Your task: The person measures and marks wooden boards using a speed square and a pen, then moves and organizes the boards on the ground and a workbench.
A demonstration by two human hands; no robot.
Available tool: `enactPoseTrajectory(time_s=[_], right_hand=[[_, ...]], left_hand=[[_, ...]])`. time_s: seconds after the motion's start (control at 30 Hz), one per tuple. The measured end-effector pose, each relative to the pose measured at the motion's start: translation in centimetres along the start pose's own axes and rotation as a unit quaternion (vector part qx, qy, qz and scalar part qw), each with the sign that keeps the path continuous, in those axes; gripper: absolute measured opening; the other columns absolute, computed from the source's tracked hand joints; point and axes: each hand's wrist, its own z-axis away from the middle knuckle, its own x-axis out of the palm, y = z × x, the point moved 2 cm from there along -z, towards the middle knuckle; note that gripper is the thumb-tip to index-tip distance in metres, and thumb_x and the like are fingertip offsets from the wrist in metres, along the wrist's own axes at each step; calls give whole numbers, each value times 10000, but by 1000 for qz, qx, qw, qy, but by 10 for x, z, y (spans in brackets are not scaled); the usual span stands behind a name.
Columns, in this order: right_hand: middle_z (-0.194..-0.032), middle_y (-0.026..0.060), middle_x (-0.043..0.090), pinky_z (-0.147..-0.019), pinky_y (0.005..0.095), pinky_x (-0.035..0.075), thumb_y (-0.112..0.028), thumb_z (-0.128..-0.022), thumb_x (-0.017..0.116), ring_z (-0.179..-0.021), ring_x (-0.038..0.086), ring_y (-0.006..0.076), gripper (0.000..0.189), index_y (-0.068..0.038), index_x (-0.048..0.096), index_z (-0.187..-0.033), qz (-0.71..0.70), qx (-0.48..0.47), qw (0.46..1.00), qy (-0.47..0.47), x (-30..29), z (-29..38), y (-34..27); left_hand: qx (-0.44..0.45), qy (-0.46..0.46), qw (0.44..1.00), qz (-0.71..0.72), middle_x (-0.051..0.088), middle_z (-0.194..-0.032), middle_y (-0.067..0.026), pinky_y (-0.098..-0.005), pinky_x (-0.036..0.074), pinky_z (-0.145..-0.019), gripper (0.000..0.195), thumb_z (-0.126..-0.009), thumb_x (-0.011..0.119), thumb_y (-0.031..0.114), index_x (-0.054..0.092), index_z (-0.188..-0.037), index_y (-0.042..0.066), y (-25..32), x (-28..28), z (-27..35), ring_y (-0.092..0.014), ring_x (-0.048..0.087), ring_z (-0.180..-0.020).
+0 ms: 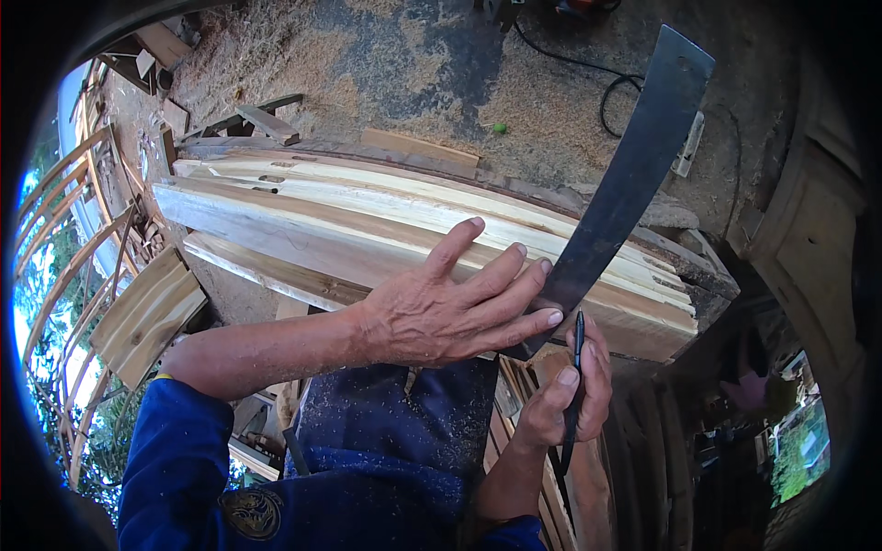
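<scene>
My left hand lies spread over the front part of a stack of long planed timbers, its fingertips on the edge of a long flat dark metal blade or strip. That metal piece lies at a slant across the timbers and reaches out past their far side. My right hand is near its lower end, holding a black pen with the tip pointing up and away from me, close to the metal's edge. Slots are cut in some timbers towards the left. Whether the pen touches wood or metal I cannot tell.
A short wooden board stands out at the left, near curved wooden frames. Beyond the timbers, sawdust covers parts of the floor, with a black cable and a small green object. More boards lie below my right hand.
</scene>
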Motion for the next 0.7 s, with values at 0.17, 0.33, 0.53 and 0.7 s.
enactPoseTrajectory(time_s=[0.17, 0.33, 0.53, 0.7], right_hand=[[-1137, 304, 664, -863, 451, 581, -88, -968, 495, -1017, 680, 384, 274, 76, 583, -1169, -7, -10, 1000, -8, -1, 1, 4], [-1130, 303, 660, -855, 460, 600, -84, -968, 489, -1053, 667, 412, 283, 79, 577, -1182, -2, -12, 1000, -16, -3, 1, 5], [-1164, 318, 636, -859, 482, 616, -81, -979, 476, -1086, 647, 444, 293, 80, 566, -1207, 24, -35, 998, -48, -4, 2, 7], [-1171, 319, 635, -860, 476, 611, -84, -987, 474, -1084, 649, 434, 297, 84, 563, -1215, 30, -34, 998, -49, -4, 2, 7]], left_hand=[[5, 16, 1000, -12, 499, -1365, -125, -589, 402, -1048, 566, -1000, 471, 330, 346, -1550, 290, 0, 3, 1, -265, 524, -1278], [23, 12, 999, -24, 523, -1336, -131, -597, 424, -1041, 539, -980, 499, 316, 414, -1509, 264, -3, -1, 3, -269, 540, -1272], [33, 21, 999, -15, 542, -1312, -145, -604, 438, -1033, 519, -980, 497, 301, 437, -1492, 243, -5, -1, 2, -289, 569, -1249], [40, 38, 998, -14, 537, -1317, -156, -559, 466, -996, 534, -977, 522, 281, 429, -1498, 213, -6, 0, 2, -289, 569, -1245]])
